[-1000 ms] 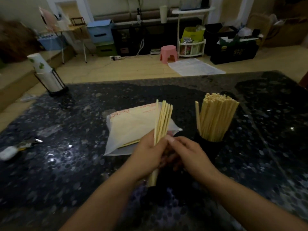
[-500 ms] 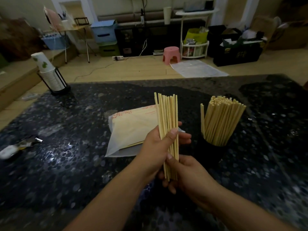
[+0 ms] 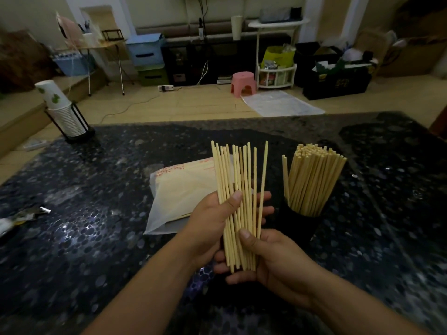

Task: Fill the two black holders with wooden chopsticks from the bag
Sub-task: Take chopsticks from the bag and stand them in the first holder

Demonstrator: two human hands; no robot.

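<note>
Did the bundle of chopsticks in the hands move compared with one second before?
Yes. The bundle rose and fanned out, judged against the bag behind it.

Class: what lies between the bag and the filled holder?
In the head view, the chopstick bundle, gripped by both hands, between bag and holder.

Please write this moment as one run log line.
left hand + right hand: grip loose wooden chopstick bundle | black round holder: full | second holder: unseen

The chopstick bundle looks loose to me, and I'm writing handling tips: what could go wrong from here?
1. The bundle fans out with uneven tips; the rightmost stick could slip from the left hand and right hand.
2. The holder already looks packed, so more sticks may jam or tip it.
</note>
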